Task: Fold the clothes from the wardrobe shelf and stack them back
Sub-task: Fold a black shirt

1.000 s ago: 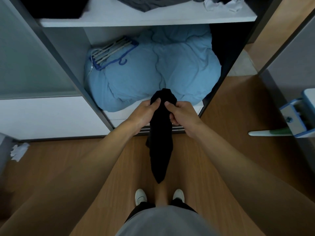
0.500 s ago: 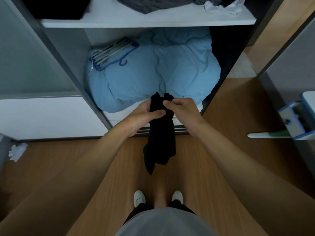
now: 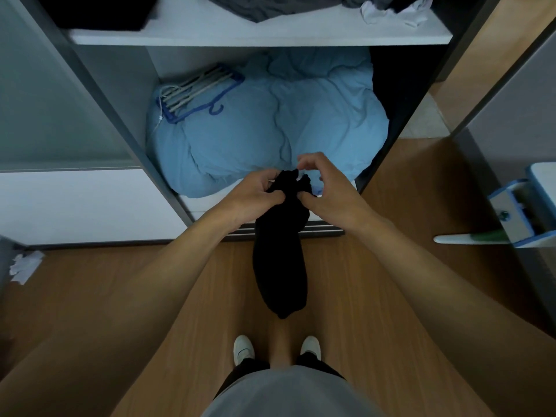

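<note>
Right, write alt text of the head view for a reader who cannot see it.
The left hand and right hand grip the top of a black garment hanging over a wooden floor, before a wardrobe holding a blue duvet.

The floor (image 3: 90, 296) is of warm brown wood-pattern boards that run away from the viewer. An open wardrobe (image 3: 99, 94) with a dark grey frame stands on it. Its sliding door (image 3: 39, 100), pushed to the left, has a frosted grey upper panel and a white lower one, and a metal track (image 3: 319, 230) runs along the bottom. A light blue duvet (image 3: 316, 115) fills the lower compartment, with a bunch of blue and white hangers (image 3: 195, 91) lying on it. Crumpled white paper (image 3: 25, 264) lies on the floor at the left. To the right are pale tiles (image 3: 421, 121), a wooden panel (image 3: 481, 55) and a grey wall (image 3: 517, 115). The light is dim.
</note>
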A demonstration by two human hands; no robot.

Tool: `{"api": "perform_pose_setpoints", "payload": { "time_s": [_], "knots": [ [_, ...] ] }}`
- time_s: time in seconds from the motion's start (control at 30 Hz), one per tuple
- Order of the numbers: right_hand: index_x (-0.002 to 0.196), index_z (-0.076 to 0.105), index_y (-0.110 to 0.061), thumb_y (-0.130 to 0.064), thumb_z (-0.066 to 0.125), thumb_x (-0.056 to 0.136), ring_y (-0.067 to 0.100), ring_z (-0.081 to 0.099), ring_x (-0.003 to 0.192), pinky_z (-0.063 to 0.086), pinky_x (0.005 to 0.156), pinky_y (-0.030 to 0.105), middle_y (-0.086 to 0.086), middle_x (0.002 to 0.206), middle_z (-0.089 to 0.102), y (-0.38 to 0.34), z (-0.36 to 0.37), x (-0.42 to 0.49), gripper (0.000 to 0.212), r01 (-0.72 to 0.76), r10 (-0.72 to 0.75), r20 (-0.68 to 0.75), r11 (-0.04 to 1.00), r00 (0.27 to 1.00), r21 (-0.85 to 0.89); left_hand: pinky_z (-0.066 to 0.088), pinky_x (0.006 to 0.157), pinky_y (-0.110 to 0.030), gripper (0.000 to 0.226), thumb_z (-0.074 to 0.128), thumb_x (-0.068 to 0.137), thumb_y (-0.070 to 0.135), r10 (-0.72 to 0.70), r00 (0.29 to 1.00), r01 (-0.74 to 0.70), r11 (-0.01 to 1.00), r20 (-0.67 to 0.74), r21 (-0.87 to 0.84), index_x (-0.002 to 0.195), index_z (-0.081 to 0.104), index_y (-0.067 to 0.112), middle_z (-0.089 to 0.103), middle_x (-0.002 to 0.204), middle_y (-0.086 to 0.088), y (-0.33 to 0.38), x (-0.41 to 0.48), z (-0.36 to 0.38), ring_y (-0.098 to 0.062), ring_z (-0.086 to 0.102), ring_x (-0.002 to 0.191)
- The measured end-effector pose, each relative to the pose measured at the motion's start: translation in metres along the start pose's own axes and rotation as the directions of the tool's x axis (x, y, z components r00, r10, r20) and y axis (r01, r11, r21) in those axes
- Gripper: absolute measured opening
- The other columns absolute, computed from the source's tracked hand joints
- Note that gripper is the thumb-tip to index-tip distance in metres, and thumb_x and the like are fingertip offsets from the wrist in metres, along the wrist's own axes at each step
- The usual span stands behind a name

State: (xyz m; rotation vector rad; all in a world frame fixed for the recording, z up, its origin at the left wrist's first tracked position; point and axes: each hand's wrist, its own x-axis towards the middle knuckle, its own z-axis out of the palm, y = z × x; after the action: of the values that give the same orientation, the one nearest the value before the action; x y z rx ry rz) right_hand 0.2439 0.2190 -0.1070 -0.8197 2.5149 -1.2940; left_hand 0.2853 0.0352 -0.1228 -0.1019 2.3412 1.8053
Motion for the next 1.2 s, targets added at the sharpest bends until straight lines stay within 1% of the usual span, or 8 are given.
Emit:
{"api": "perform_pose_setpoints", "payload": {
  "time_s": [0.1, 0.2, 0.37, 0.47, 0.67, 0.83, 0.97, 1.2],
  "knots": [
    [0.108, 0.055, -0.012, -0.001, 0.065, 0.088, 0.006, 0.056, 0.118, 0.039, 0.103, 0.018, -0.003, 0.122, 0.063, -0.001, -0.003, 0.000, 0.025, 0.058, -0.062, 0.090, 0.997, 0.994, 0.048, 0.051, 0.077, -0.029, 0.032, 0.055, 0.088, -0.005, 0.016, 0.999, -0.014, 0.998, 0.038, -0.059, 0.105, 0.069, 0.018, 0.072, 0.087, -0.002, 0.002, -0.003, -0.005, -0.015, 0.068, 0.083],
    [0.099, 0.060, -0.006, -0.006, 0.068, 0.090, 0.007, 0.057, 0.091, 0.043, 0.087, 0.024, -0.005, 0.092, 0.061, -0.005, -0.002, 0.001, 0.012, 0.088, -0.093, 0.082, 0.994, 0.992, 0.062, 0.051, 0.073, -0.023, 0.027, 0.058, 0.087, -0.004, 0.034, 0.998, -0.027, 0.995, 0.061, -0.099, 0.100, 0.069, 0.016, 0.072, 0.082, 0.003, 0.005, -0.006, -0.009, -0.011, 0.067, 0.079],
    [0.085, 0.062, -0.004, -0.005, 0.069, 0.089, 0.003, 0.052, 0.074, 0.038, 0.069, 0.016, -0.005, 0.078, 0.055, -0.012, 0.003, 0.006, 0.008, 0.090, -0.093, 0.025, 0.990, 0.995, 0.105, 0.045, 0.060, -0.026, 0.018, 0.062, 0.080, 0.008, 0.050, 0.998, -0.048, 0.997, 0.033, -0.053, 0.091, 0.060, 0.022, 0.064, 0.071, -0.003, 0.008, -0.008, -0.013, -0.018, 0.059, 0.066],
    [0.082, 0.062, -0.005, -0.006, 0.068, 0.089, -0.001, 0.051, 0.070, 0.035, 0.066, 0.012, -0.011, 0.074, 0.054, -0.017, 0.005, 0.010, 0.010, 0.098, -0.099, 0.015, 0.994, 0.995, 0.056, 0.040, 0.051, -0.019, 0.023, 0.062, 0.079, 0.010, 0.114, 0.993, -0.112, 0.993, -0.032, 0.039, 0.089, 0.049, 0.026, 0.058, 0.063, 0.004, 0.004, -0.008, -0.016, -0.008, 0.050, 0.055],
    [0.076, 0.065, -0.018, -0.013, 0.072, 0.085, 0.001, 0.055, 0.067, 0.039, 0.063, 0.015, -0.010, 0.069, 0.061, -0.026, 0.001, 0.022, 0.013, 0.027, -0.025, 0.050, 0.999, 0.998, -0.037, 0.042, 0.065, -0.023, 0.022, 0.063, 0.082, 0.012, 0.330, 0.934, -0.272, 0.905, -0.137, 0.326, 0.090, 0.048, 0.026, 0.058, 0.077, 0.003, -0.013, -0.011, -0.018, -0.005, 0.050, 0.068],
    [0.071, 0.068, -0.014, -0.018, 0.073, 0.083, 0.004, 0.056, 0.065, 0.040, 0.062, 0.022, 0.000, 0.069, 0.065, -0.034, -0.003, 0.028, 0.014, -0.035, 0.042, 0.092, 0.996, 0.995, -0.078, 0.038, 0.073, -0.007, 0.021, 0.062, 0.085, 0.004, 0.414, 0.895, -0.303, 0.838, -0.166, 0.455, 0.102, 0.064, 0.014, 0.061, 0.086, 0.014, -0.021, -0.013, -0.015, 0.002, 0.056, 0.080],
    [0.063, 0.058, -0.020, -0.018, 0.071, 0.083, 0.006, 0.052, 0.064, 0.039, 0.064, 0.029, -0.007, 0.064, 0.056, -0.039, -0.001, 0.029, 0.024, -0.049, 0.054, 0.039, 0.993, 0.998, -0.103, 0.034, 0.074, -0.002, 0.018, 0.061, 0.086, -0.006, 0.419, 0.880, -0.301, 0.856, -0.223, 0.420, 0.099, 0.064, 0.006, 0.062, 0.089, 0.008, -0.021, -0.011, -0.011, 0.014, 0.053, 0.082],
    [0.062, 0.042, -0.023, -0.014, 0.068, 0.087, 0.006, 0.043, 0.068, 0.032, 0.066, 0.027, -0.008, 0.074, 0.043, -0.044, 0.001, 0.032, 0.037, -0.019, 0.022, 0.035, 0.994, 0.999, -0.103, 0.039, 0.085, -0.014, 0.013, 0.065, 0.090, 0.006, 0.363, 0.902, -0.294, 0.912, -0.233, 0.286, 0.097, 0.061, 0.016, 0.064, 0.092, 0.013, -0.018, -0.009, -0.005, 0.005, 0.057, 0.089]
  ]
}}
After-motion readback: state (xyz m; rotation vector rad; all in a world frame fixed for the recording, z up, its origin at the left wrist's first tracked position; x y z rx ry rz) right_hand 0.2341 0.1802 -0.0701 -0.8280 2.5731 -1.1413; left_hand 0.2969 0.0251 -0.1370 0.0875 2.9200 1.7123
